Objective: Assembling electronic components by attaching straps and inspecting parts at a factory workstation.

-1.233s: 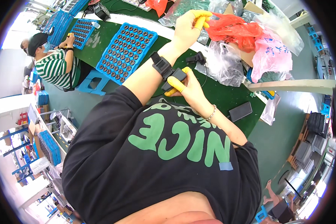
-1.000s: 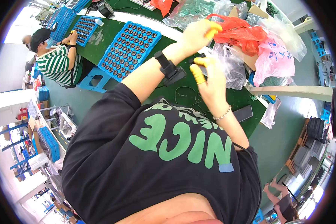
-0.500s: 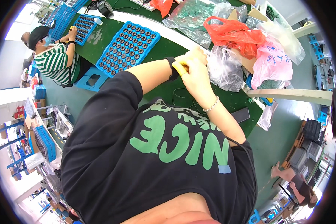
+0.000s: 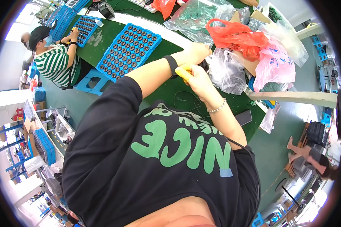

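My left hand [image 4: 196, 53], with a black band at its wrist, is over the green table beside the plastic bags. Its fingers curl inward; what they hold is hidden. Just below it a small dark object [image 4: 205, 65] shows in part, and I cannot tell whether the hand touches it. Nearer to me, my right hand [image 4: 201, 81] is closed in a pinch, with yellow covers [image 4: 184, 72] on its fingertips and a bracelet at the wrist. Anything between those fingertips is too small to make out. The two hands are slightly apart.
A blue tray [image 4: 129, 51] of round dark parts lies left of my hands. Red [image 4: 236, 39], pink and clear bags crowd the right side. A phone-like dark slab [image 4: 243, 117] lies near the table's edge. A co-worker [image 4: 51, 56] handles another blue tray [image 4: 85, 30] at far left.
My hands have drawn apart: the right has come slightly nearer to me, off the left. The dark object below my left hand now shows. A person at far right has shifted position.
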Motion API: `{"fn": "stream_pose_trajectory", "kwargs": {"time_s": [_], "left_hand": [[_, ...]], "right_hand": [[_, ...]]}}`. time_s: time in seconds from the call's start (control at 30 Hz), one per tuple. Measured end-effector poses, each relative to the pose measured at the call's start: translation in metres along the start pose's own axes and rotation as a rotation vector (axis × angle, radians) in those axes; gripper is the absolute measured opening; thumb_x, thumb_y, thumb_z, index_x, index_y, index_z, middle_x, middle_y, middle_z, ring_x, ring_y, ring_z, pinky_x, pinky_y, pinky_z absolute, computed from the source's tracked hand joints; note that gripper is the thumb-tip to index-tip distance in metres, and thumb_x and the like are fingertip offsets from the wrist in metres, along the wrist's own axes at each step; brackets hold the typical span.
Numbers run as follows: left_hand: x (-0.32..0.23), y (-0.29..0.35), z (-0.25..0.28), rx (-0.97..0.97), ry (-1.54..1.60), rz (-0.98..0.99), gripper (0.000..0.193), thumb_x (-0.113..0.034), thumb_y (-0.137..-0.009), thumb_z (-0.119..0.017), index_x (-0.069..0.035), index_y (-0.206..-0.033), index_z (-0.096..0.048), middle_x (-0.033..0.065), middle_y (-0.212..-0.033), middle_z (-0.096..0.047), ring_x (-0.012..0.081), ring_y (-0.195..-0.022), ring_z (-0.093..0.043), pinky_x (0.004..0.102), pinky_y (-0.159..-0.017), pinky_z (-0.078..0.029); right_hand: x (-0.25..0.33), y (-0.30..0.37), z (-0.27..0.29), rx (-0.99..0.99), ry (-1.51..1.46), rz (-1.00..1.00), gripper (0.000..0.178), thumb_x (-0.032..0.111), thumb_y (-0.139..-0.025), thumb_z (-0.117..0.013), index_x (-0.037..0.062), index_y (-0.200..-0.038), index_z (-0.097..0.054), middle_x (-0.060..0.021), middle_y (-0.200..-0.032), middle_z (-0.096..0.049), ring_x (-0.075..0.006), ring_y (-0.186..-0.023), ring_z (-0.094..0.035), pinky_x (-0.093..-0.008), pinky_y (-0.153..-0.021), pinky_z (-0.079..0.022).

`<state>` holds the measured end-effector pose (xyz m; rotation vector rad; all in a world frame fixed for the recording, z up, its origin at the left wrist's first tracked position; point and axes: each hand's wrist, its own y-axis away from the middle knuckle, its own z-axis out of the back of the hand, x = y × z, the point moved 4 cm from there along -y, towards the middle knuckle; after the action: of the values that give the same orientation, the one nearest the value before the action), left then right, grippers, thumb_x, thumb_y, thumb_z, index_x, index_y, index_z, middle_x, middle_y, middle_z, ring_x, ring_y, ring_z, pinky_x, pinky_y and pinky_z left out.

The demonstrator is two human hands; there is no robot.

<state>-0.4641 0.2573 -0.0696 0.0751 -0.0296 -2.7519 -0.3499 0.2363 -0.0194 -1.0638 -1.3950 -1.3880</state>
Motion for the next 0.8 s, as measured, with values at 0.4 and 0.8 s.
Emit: {"fn": "stream_pose_trajectory", "kwargs": {"time_s": [0.4, 0.8], "left_hand": [[0.049, 0.015, 0.082, -0.74, 1.909, 0.26, 0.026, -0.016, -0.093, -0.056, -0.004, -0.115, -0.06, 0.0086, -0.101, -0.067, 0.0165, -0.088, -0.065, 0.0291, -0.076, -0.05], [0.045, 0.037, 0.124, -0.842, 2.163, -0.068, 0.026, -0.009, -0.093, -0.054, -0.003, -0.118, -0.057, 0.0049, -0.101, -0.064, 0.0157, -0.088, -0.061, 0.0253, -0.073, -0.048]], "right_hand": [[0.028, 0.028, 0.007, -0.209, 0.031, 0.275, 0.046, 0.019, -0.077, -0.078, 0.0024, -0.111, -0.051, -0.008, -0.1, -0.061, -0.0151, -0.087, -0.061, -0.0282, -0.074, -0.053], [0.046, 0.041, -0.004, -0.267, 0.078, 0.31, 0.046, 0.015, -0.071, -0.08, 0.0002, -0.101, -0.049, -0.0111, -0.091, -0.062, -0.0172, -0.08, -0.063, -0.0281, -0.068, -0.055]]}}
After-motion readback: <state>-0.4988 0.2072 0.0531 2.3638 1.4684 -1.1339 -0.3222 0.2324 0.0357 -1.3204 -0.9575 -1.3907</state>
